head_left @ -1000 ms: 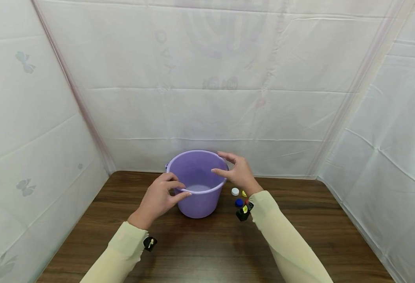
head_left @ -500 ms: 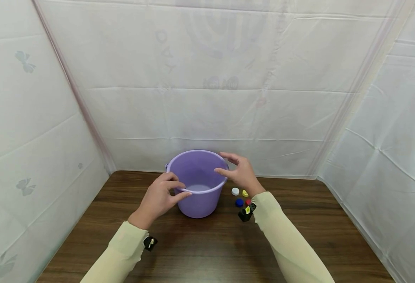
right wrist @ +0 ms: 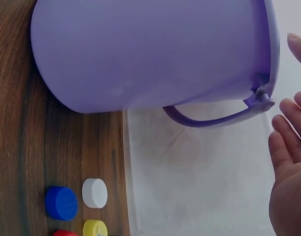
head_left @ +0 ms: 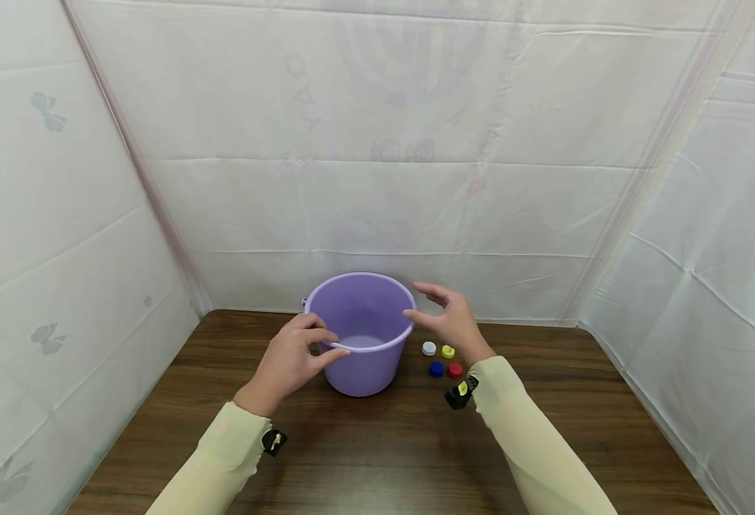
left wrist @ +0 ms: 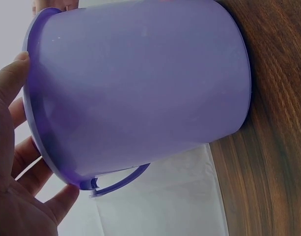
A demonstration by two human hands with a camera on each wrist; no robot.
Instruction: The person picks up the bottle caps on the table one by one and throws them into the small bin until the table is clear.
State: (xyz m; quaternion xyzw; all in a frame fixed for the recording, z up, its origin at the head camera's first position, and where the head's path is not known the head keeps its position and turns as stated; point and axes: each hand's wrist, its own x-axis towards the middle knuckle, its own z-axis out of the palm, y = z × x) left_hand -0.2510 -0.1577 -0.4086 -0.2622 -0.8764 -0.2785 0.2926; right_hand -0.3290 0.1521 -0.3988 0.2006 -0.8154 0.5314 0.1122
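A purple bucket [head_left: 361, 373] stands upright on the wooden table, with nothing inside that shows. My left hand [head_left: 289, 361] grips its near left rim, thumb on the near side and fingers over the inner side. In the left wrist view the thumb and fingers meet the rim from either side. My right hand [head_left: 453, 322] hovers at the right rim, fingers loosely bent and holding nothing; the right wrist view shows a gap between it and the rim. The bucket's handle [right wrist: 204, 121] hangs down along the far side.
Right of the bucket lie a white cap [head_left: 429, 348], a yellow cap [head_left: 448, 351], a blue cap [head_left: 437, 368] and a red cap [head_left: 455, 370], grouped on the table [head_left: 364, 458]. White sheeting [head_left: 377, 200] hangs close behind the bucket and on both sides.
My right hand has let go of the rim area and moved right, away from the bucket, uncovering the yellow and red caps. The left hand and bucket have stayed put.
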